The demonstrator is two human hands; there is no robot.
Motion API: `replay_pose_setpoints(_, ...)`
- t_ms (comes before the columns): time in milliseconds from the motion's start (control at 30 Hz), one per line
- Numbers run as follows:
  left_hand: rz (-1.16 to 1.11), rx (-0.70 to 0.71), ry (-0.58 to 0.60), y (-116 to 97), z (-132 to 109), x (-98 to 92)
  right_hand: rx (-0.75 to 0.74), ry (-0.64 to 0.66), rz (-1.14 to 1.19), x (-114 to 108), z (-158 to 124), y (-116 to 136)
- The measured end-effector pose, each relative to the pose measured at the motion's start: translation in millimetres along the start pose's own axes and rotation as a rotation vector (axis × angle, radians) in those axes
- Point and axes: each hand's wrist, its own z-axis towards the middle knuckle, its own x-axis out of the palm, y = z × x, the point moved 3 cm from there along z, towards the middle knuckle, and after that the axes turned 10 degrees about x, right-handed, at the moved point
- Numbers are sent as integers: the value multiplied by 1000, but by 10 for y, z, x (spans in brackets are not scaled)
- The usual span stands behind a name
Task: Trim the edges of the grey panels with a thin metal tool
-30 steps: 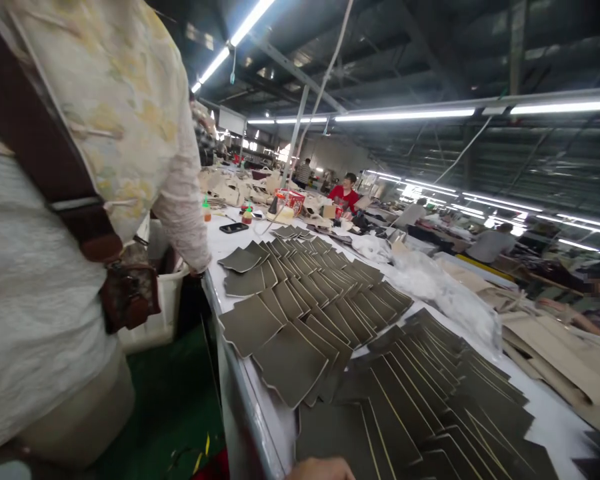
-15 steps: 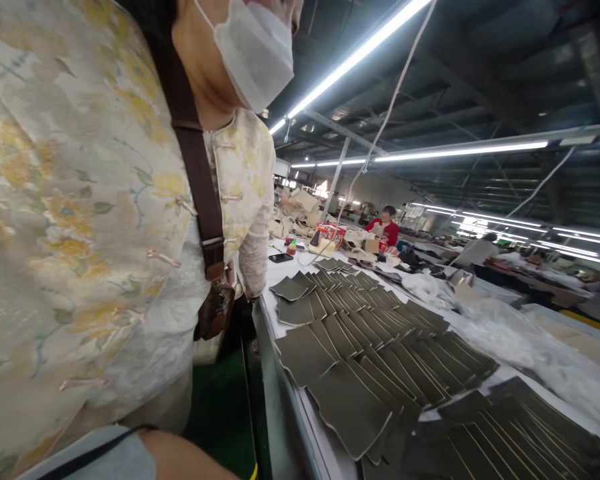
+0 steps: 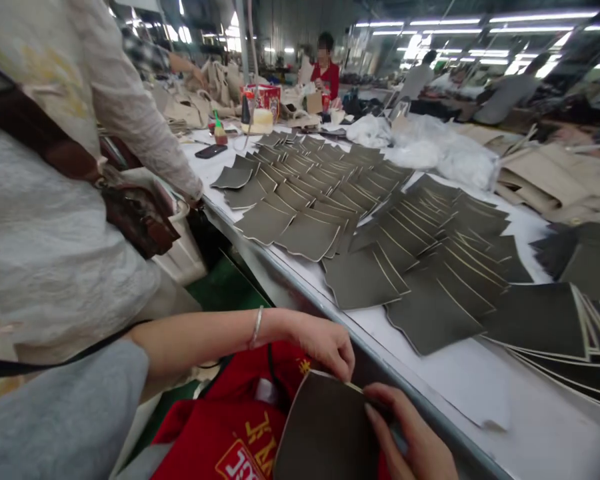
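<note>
A dark grey-brown, leather-like panel (image 3: 325, 427) with a pale edge stands tilted over my lap, below the table's front edge. My right hand (image 3: 413, 433) grips its right side, fingers lying along the face near the upper corner. Wearing a silver bangle, my left hand (image 3: 325, 343) has curled fingers, their tips pressed at the panel's top edge. Matching panels (image 3: 360, 273) lie overlapped in fanned rows on the white-topped table (image 3: 460, 380). Under the held panel is red cloth (image 3: 205, 433) with yellow lettering.
At left stands a person in a pale top (image 3: 45, 220) with a brown bag (image 3: 140, 213). A phone (image 3: 211, 151), a green-tipped bottle (image 3: 220, 130) and a red bucket (image 3: 267, 100) sit farther back. Plastic wrap (image 3: 440, 150) and beige pieces (image 3: 555, 180) lie beyond the panels.
The view has turned right and down. Both my hands and the held panel now show; earlier, only part of my left arm was visible.
</note>
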Motion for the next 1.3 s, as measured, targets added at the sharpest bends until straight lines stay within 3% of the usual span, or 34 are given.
replay_pose_setpoints(100,-122,-66,-43,-14,-14,39,-151,-159,-153,-11,3,171)
replay_pose_setpoints(200,-203,-124,-102,14,-26,75,-209,-254,-236,16,3,314)
replay_pose_setpoints(600,-128,-113,-216,-42,-144,134,-398,-446,-481,40,-39,538)
replay_pose_setpoints(733,9,-87,-242,-25,-178,222,-422,-424,-450,65,-86,573)
replay_pose_setpoints(967,245,-96,-176,-7,-209,289,-395,-320,-374,167,-80,567)
replay_pose_setpoints(1300,236,-94,-184,89,-232,324,-377,-190,-324,251,-36,548)
